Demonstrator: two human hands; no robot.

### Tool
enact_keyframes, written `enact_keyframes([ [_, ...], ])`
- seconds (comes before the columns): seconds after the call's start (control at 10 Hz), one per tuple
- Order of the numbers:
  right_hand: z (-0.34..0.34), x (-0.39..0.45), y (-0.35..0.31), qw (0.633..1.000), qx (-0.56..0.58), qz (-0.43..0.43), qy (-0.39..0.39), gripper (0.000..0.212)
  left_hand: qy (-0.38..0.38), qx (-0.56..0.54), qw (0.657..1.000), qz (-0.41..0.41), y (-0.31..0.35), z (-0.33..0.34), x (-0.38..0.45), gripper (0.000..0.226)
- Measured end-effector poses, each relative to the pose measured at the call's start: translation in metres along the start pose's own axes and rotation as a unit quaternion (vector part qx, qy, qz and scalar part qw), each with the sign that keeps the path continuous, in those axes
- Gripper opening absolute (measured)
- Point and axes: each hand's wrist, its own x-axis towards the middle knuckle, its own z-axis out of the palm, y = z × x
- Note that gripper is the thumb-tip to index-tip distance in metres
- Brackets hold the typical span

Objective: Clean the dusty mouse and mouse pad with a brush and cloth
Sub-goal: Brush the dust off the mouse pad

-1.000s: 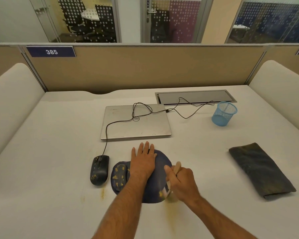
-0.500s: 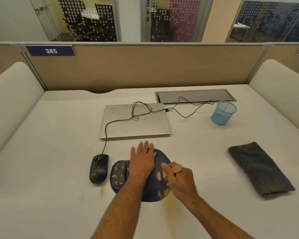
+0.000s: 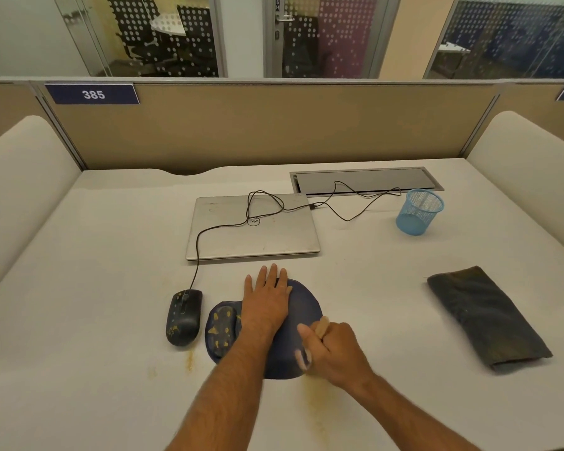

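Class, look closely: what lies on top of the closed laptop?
Only a looped black cable crosses the laptop lid, running down to the mouse. Whatever is beneath the laptop is covered.

White bench [image 3: 95,288] with a fair bit sitting on it. Closed silver laptop [image 3: 253,227] in the middle toward the back, a thin black cable [image 3: 349,216] looped over its lid. Blue mesh cup [image 3: 419,211] back right, next to the grey cable hatch [image 3: 365,180] set into the top. Dark folded cloth [image 3: 487,317] off on the right. Near the front, a black mouse [image 3: 183,317] with yellow specks, just beside a dark blue mouse pad [image 3: 302,304]. Yellowish dust smears [image 3: 316,405] on the bench surface by the pad's near edge.
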Motion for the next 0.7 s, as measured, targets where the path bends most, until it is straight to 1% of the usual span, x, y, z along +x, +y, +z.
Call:
enact_keyframes([
  [0.1, -0.0069, 0.0032, 0.0003, 0.996, 0.053, 0.011, 0.069, 0.054, 0.002, 0.000, 1.000, 0.000, -0.0007, 0.0006, 0.0001, 0.055],
  [0.2, -0.0106, 0.0047, -0.0016, 0.993, 0.011, -0.021, 0.111, 0.043, -0.002, 0.001, 1.000, -0.001, -0.0005, 0.0008, 0.0008, 0.055],
  [0.3, -0.0077, 0.0008, 0.0049, 0.999, -0.027, 0.005, 0.034, 0.048, 0.001, -0.003, 1.000, 0.000, -0.0004, 0.0010, 0.0005, 0.055],
  [0.4, -0.0103, 0.0008, 0.0053, 0.997, 0.031, 0.025, 0.063, 0.054, 0.006, -0.005, 1.000, -0.001, -0.0005, 0.0013, 0.0002, 0.055],
  [0.5, -0.0149, 0.0045, 0.0011, 0.990, 0.027, -0.018, 0.138, 0.046, 0.002, -0.003, 1.000, -0.002, -0.0005, 0.0014, 0.0010, 0.055],
  [0.6, -0.0157, 0.0043, 0.0013, 0.996, -0.046, -0.018, 0.075, 0.046, 0.002, -0.003, 1.000, -0.002, -0.0010, 0.0019, 0.0008, 0.055],
  [0.7, -0.0152, 0.0031, 0.0065, 0.998, -0.038, 0.026, 0.047, 0.056, 0.000, -0.004, 1.000, -0.002, -0.0008, 0.0026, 0.0013, 0.055],
])
